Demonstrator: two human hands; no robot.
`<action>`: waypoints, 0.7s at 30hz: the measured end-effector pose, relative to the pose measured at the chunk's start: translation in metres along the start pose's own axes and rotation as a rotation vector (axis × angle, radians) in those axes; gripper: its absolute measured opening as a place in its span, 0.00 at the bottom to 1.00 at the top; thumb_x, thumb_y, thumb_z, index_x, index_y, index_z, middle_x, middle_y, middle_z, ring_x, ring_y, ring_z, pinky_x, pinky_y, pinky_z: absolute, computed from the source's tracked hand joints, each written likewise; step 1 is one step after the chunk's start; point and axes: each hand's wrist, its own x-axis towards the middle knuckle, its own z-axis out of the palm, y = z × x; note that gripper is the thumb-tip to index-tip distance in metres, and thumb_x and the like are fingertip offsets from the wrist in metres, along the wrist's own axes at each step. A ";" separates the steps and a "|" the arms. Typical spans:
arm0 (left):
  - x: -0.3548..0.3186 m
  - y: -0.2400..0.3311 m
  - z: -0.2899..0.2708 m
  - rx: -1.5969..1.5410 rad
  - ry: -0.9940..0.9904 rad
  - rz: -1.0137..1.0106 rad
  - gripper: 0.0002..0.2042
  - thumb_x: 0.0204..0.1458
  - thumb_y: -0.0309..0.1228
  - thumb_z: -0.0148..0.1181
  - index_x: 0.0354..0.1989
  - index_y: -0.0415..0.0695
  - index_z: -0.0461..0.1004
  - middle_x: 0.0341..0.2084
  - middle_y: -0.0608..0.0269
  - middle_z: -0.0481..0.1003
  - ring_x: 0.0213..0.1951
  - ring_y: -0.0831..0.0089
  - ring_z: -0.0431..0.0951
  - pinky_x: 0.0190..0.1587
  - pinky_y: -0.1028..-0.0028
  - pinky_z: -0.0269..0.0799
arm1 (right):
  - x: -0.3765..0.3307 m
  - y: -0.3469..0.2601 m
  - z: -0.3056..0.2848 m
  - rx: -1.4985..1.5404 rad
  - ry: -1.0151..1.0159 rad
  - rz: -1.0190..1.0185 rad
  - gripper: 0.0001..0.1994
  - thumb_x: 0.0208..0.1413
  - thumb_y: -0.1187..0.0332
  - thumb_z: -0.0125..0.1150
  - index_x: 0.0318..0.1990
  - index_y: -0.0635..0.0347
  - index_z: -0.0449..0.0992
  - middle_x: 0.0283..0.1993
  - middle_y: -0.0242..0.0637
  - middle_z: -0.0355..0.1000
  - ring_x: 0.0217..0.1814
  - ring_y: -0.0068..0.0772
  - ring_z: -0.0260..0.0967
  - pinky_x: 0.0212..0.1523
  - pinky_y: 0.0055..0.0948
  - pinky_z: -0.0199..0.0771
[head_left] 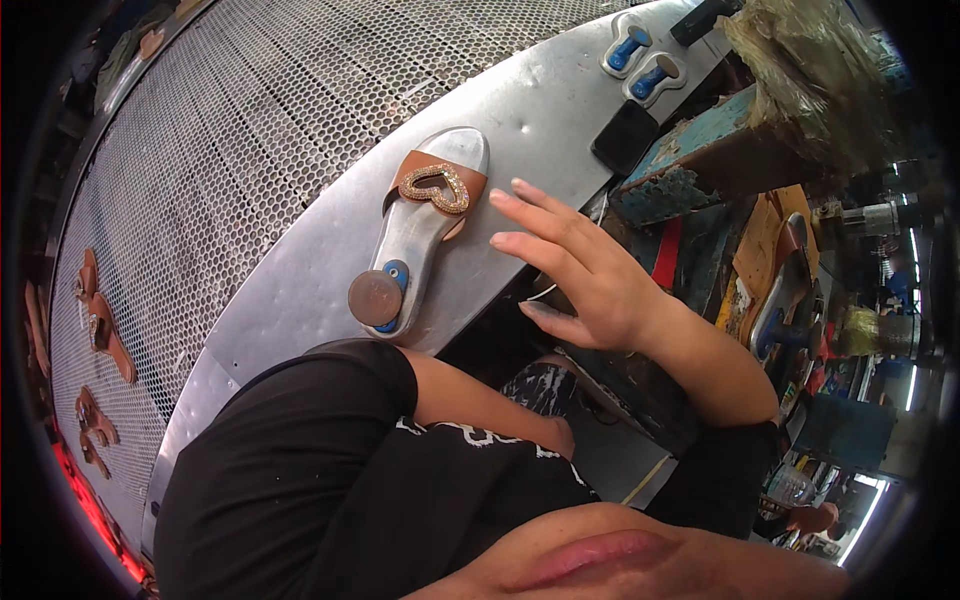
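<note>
A silver sole-shaped form (408, 235) lies on the metal table's rim, with a round brown knob (376, 297) on a blue base at its heel end. Across its front runs a brown sandal strap (470, 182) bearing a sparkling heart-shaped ornament (455, 190). Just right of the strap, my right hand (595, 275) hovers with fingers spread and nothing in them, apart from the form. My left forearm (470, 395) reaches rightward in front of my body; the hand at its end is hidden behind my black shirt.
A perforated metal conveyor (270, 110) curves past, carrying brown sandals (105, 330) at far left. Two smaller forms with blue knobs (628, 48) and a flat black device (625, 138) lie at upper right. Beside them stands a machine with peeling blue paint (680, 160).
</note>
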 end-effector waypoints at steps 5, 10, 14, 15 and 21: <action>0.000 0.004 0.013 0.063 -0.067 -0.127 0.08 0.44 0.38 0.65 0.32 0.52 0.84 0.36 0.61 0.81 0.39 0.67 0.81 0.31 0.57 0.76 | -0.033 0.022 0.021 -0.066 -0.732 0.234 0.35 0.42 0.70 0.71 0.61 0.60 0.63 0.75 0.50 0.46 0.76 0.55 0.46 0.68 0.45 0.60; 0.001 0.018 0.048 0.120 -0.129 -0.262 0.07 0.40 0.35 0.66 0.29 0.52 0.85 0.33 0.62 0.82 0.36 0.64 0.82 0.26 0.52 0.76 | -0.007 0.008 0.003 0.021 -0.327 0.141 0.35 0.43 0.71 0.70 0.62 0.59 0.62 0.74 0.47 0.48 0.75 0.54 0.48 0.70 0.47 0.55; -0.004 0.026 0.033 0.098 -0.128 -0.301 0.08 0.41 0.35 0.65 0.30 0.51 0.85 0.34 0.61 0.82 0.37 0.63 0.82 0.27 0.51 0.76 | 0.003 0.004 -0.003 0.014 -0.114 0.052 0.36 0.43 0.70 0.70 0.62 0.59 0.62 0.72 0.46 0.52 0.75 0.52 0.47 0.70 0.45 0.55; -0.006 0.028 0.030 0.095 -0.129 -0.306 0.08 0.42 0.35 0.65 0.30 0.51 0.85 0.34 0.61 0.82 0.37 0.62 0.82 0.27 0.51 0.76 | 0.003 0.003 -0.002 0.013 -0.139 0.086 0.36 0.44 0.69 0.70 0.62 0.59 0.62 0.72 0.46 0.52 0.75 0.52 0.47 0.70 0.44 0.55; -0.016 0.034 0.012 0.076 -0.134 -0.336 0.09 0.44 0.34 0.63 0.32 0.50 0.85 0.36 0.60 0.82 0.39 0.60 0.81 0.28 0.50 0.76 | -0.027 0.010 0.009 -0.181 -0.868 0.168 0.36 0.44 0.67 0.70 0.62 0.61 0.62 0.74 0.48 0.49 0.76 0.53 0.46 0.69 0.47 0.57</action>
